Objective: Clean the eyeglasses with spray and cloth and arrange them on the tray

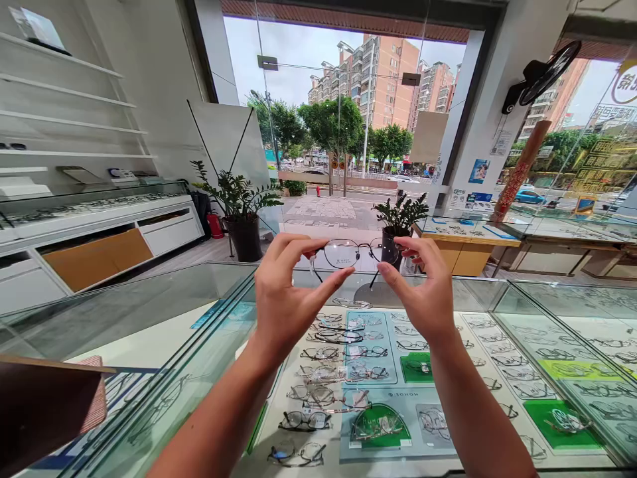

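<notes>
I hold a pair of thin dark-framed glasses (354,254) up in front of me, lenses facing away, temples folded out toward me. My left hand (291,292) pinches the left side of the frame between thumb and fingers. My right hand (422,289) pinches the right side the same way. Both hands are raised above a glass display counter (164,345). Under the glass lie several rows of glasses (338,372) on pale blue trays, some on green pads.
A brown object (44,405) juts in at lower left. Two potted plants (241,206) stand on the floor beyond the counter. More glass counters run along the left wall and at right. Large shop windows face a street with trees and apartment blocks.
</notes>
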`<state>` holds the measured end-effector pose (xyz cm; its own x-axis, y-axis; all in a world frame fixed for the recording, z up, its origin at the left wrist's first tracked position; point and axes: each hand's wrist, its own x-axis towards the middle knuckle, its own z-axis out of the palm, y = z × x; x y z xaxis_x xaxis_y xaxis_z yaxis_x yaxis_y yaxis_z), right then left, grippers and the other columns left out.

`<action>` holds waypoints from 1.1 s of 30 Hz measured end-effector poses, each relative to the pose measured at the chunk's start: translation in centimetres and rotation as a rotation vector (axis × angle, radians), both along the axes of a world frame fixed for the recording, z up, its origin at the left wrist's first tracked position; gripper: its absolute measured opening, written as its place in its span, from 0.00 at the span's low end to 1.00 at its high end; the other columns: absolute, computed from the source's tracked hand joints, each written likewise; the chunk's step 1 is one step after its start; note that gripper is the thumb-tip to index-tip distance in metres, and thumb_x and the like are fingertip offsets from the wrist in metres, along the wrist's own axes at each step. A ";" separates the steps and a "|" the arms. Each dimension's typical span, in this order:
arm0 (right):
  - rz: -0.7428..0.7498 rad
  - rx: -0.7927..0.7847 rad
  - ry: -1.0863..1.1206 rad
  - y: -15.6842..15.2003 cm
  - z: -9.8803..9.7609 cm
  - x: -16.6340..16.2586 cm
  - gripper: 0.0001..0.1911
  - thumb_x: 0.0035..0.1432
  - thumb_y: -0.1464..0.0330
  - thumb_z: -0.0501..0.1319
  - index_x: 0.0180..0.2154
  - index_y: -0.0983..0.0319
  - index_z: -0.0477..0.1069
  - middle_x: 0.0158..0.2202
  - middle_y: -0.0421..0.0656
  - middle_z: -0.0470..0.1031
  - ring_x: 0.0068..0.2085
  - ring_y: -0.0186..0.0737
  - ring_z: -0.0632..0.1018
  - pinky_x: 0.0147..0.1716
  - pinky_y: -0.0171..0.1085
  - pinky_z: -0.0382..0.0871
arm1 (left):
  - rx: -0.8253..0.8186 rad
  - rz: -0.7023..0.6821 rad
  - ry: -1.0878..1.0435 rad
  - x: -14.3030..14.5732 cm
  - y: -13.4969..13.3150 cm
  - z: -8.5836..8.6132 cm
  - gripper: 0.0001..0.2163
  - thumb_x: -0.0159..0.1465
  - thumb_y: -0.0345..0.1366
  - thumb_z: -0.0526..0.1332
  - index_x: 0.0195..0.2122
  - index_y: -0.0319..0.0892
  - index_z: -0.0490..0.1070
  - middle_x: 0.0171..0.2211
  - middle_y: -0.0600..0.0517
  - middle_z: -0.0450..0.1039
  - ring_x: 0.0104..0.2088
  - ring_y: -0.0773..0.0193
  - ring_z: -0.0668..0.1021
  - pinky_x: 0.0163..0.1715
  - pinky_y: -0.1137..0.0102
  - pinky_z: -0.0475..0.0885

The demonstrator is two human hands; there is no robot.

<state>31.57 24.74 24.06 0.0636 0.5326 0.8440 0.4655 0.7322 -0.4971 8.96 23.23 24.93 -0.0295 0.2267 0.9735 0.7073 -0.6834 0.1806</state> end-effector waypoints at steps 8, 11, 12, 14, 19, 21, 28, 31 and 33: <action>-0.025 -0.030 -0.035 0.3 -0.2 0.0 0.20 0.64 0.54 0.71 0.55 0.54 0.78 0.52 0.46 0.81 0.49 0.50 0.80 0.49 0.51 0.74 | -0.002 0.019 0.012 0.1 0.1 -0.1 0.20 0.61 0.47 0.78 0.50 0.45 0.80 0.43 0.50 0.76 0.43 0.60 0.78 0.45 0.64 0.77; -0.029 -0.026 -0.038 0.3 -0.2 0.0 0.20 0.65 0.55 0.71 0.55 0.54 0.78 0.51 0.46 0.81 0.48 0.49 0.80 0.49 0.50 0.74 | -0.006 0.024 0.014 0.1 0.1 -0.1 0.20 0.61 0.47 0.78 0.50 0.45 0.80 0.43 0.51 0.76 0.43 0.61 0.78 0.45 0.64 0.77; -0.028 -0.021 -0.037 0.3 -0.2 0.0 0.20 0.65 0.55 0.71 0.55 0.54 0.78 0.51 0.46 0.80 0.48 0.49 0.80 0.49 0.50 0.74 | -0.010 0.024 0.013 0.0 0.1 -0.1 0.20 0.61 0.47 0.78 0.50 0.45 0.79 0.43 0.51 0.76 0.42 0.61 0.78 0.45 0.64 0.77; -0.027 -0.007 -0.036 0.3 -0.2 0.0 0.20 0.65 0.56 0.71 0.55 0.55 0.78 0.51 0.46 0.80 0.49 0.49 0.80 0.49 0.49 0.74 | -0.032 0.020 0.013 0.0 0.2 -0.1 0.20 0.61 0.48 0.77 0.50 0.45 0.79 0.42 0.51 0.77 0.42 0.61 0.78 0.45 0.64 0.76; -0.072 0.049 -0.037 0.3 -0.2 0.0 0.18 0.65 0.57 0.72 0.53 0.55 0.77 0.49 0.45 0.79 0.48 0.48 0.79 0.49 0.49 0.74 | -0.200 -0.025 0.033 -0.4 0.7 -0.3 0.19 0.65 0.50 0.75 0.50 0.46 0.79 0.43 0.51 0.79 0.43 0.61 0.79 0.44 0.65 0.75; -0.094 0.079 -0.046 0.2 -0.2 -0.1 0.18 0.65 0.57 0.73 0.52 0.56 0.77 0.48 0.45 0.79 0.47 0.48 0.79 0.49 0.49 0.73 | -0.260 -0.045 0.038 -0.5 1.0 -0.4 0.18 0.66 0.51 0.74 0.51 0.47 0.79 0.44 0.51 0.80 0.44 0.61 0.80 0.44 0.65 0.76; -0.128 0.120 -0.074 0.1 -0.1 -0.1 0.17 0.65 0.60 0.73 0.53 0.56 0.76 0.49 0.45 0.78 0.49 0.48 0.78 0.50 0.49 0.74 | -0.332 -0.068 0.054 -0.5 1.4 -0.5 0.18 0.67 0.51 0.72 0.52 0.48 0.79 0.47 0.51 0.81 0.45 0.60 0.82 0.45 0.64 0.77; -0.130 0.131 -0.080 0.1 -0.1 -0.1 0.17 0.65 0.61 0.73 0.53 0.57 0.76 0.49 0.46 0.78 0.50 0.49 0.78 0.50 0.49 0.74 | -0.343 -0.064 0.058 -0.5 1.5 -0.5 0.18 0.67 0.51 0.72 0.53 0.48 0.79 0.48 0.51 0.81 0.45 0.60 0.82 0.46 0.63 0.78; -0.136 0.138 -0.084 0.1 -0.1 -0.1 0.17 0.65 0.61 0.72 0.53 0.56 0.76 0.49 0.46 0.78 0.51 0.49 0.78 0.50 0.49 0.74 | -0.346 -0.063 0.058 -0.4 1.5 -0.5 0.19 0.67 0.51 0.72 0.53 0.48 0.79 0.48 0.51 0.81 0.46 0.59 0.82 0.46 0.63 0.78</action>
